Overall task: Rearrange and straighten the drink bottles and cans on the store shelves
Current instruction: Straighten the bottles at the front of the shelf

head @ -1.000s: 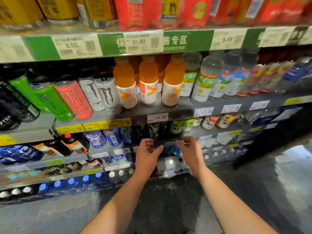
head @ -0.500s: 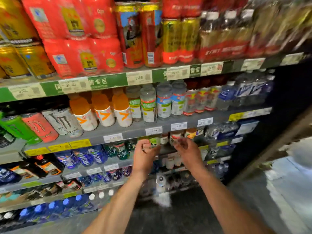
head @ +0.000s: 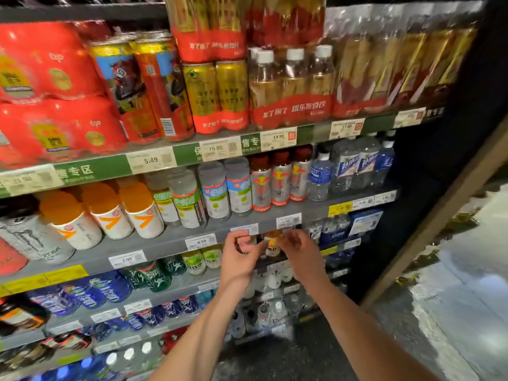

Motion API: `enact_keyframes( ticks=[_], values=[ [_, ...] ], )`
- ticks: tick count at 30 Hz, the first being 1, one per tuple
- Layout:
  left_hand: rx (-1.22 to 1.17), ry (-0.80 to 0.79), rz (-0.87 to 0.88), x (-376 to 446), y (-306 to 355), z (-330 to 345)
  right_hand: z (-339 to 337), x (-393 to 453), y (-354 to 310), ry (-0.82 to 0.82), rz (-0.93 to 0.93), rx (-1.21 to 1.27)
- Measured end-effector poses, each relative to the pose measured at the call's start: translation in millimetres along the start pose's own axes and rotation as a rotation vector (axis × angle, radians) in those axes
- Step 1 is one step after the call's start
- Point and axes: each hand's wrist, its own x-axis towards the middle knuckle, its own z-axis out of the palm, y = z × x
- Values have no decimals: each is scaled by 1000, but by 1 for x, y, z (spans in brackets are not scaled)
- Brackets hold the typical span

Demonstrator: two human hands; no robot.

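My left hand (head: pixel 238 255) and my right hand (head: pixel 300 253) are raised side by side in front of a grey shelf edge (head: pixel 165 242), fingers loosely curled, holding nothing that I can see. Between them, on the shelf behind, stands a small orange-capped bottle (head: pixel 272 245) with a white label. Above the hands stand clear bottles with green and blue labels (head: pixel 213 192) and red-and-silver bottles (head: pixel 280 182). Orange-topped white bottles (head: pixel 140 213) lean to the left of those. Small green-label bottles (head: pixel 202 261) stand left of my left hand.
Red shrink-wrapped packs (head: pixel 49 89) and tall cans (head: pixel 154 89) fill the top shelf. Monster cans (head: pixel 30 237) stand at far left. Blue water bottles (head: pixel 354 166) sit at the right end. A wooden upright (head: pixel 439 204) borders the unit, with shiny floor (head: pixel 453 284) beyond.
My view has swung up and to the right along the shelves. Both hands have risen from the lower shelves to the shelf edge with the price tags, staying close together.
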Motion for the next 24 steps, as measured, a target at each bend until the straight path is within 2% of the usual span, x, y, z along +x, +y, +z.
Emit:
enact_keyframes(
  ticks=[4,10,12,15,17,19,22,24],
  values=[
    [-45,-94,8,18,2,28,-17,22,-5,77,8,-44],
    [150,-131,100,37,21,77,-61,56,-7,240,-19,-47],
    [155,-134,160,42,32,94,-78,67,-4,283,-2,-49],
    [129,-221,273,55,40,122,-105,91,6,335,35,-29],
    [214,-147,304,68,42,142,-125,109,13,400,39,-19],
    [198,-56,284,91,30,163,-148,129,16,443,14,-23],
    [256,29,231,110,30,189,-183,163,22,467,-39,-12],
    [214,68,213,111,27,209,-200,185,28,453,-90,-50]
  ],
)
